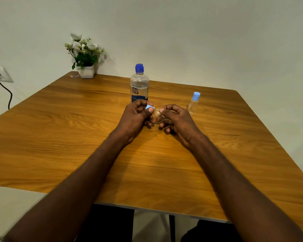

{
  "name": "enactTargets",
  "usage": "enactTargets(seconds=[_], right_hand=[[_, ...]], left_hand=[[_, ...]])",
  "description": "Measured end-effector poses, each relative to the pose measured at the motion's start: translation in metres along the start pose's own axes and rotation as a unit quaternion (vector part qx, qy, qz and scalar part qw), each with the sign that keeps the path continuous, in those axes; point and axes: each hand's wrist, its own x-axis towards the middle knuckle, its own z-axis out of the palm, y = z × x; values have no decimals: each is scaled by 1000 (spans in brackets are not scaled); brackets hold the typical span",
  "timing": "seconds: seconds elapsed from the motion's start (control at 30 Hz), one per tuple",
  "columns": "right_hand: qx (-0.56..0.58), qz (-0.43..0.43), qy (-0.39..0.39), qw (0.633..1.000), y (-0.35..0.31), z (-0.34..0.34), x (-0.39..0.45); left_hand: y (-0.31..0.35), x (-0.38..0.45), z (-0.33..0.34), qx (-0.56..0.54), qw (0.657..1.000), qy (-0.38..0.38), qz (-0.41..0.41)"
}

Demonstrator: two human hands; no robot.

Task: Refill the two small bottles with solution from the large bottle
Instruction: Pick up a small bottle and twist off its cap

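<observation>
My left hand (136,116) pinches the light blue cap (149,107) of a small clear bottle (158,114). My right hand (177,122) grips that bottle's body, which lies tilted sideways between both hands just above the wooden table (77,137). Whether the cap is on the neck or off it I cannot tell. Right behind my left hand stands the large clear bottle (139,84), upright with its dark blue cap on. A second small bottle (193,103) with a light blue cap stands upright to the right of my right hand.
A white pot of white flowers (85,56) stands at the table's far left corner against the wall. A wall socket with a dark cable (4,88) is on the left wall. Dark chair shapes show under the near table edge.
</observation>
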Motion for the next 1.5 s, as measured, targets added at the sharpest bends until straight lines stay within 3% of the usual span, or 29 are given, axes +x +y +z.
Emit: enactTargets(seconds=[1.03,1.3,1.5], right_hand=[[5,-16,-15,1000,-1,0,-3],[15,-38,-13,999,-5,5,-12],[-25,-87,-14,996,0,33,-13]], left_hand=[[10,-10,2,-14,1000,10,-13],[15,-20,-18,-4,994,112,3],[21,-32,-73,167,957,234,23]])
